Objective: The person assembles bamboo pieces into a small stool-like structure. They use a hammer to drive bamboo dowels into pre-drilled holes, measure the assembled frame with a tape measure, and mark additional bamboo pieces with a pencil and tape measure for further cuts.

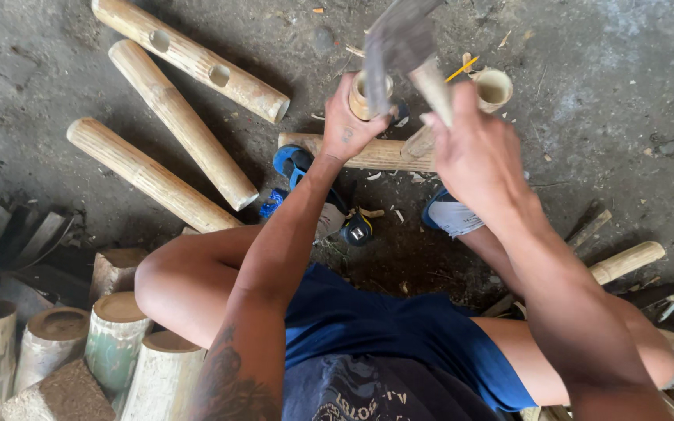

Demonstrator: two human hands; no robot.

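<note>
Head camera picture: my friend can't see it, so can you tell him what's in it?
A seated person's left hand steadies a short upright pale bamboo tube on a peeled bamboo pole lying on the dirt floor, while the right hand grips a wooden-handled grey metal blade above it. More peeled bamboo poles lie at left.

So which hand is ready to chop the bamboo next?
The right hand: it grips the raised chopper by its handle, above the upright bamboo piece. The left hand is busy holding that piece steady.
</note>
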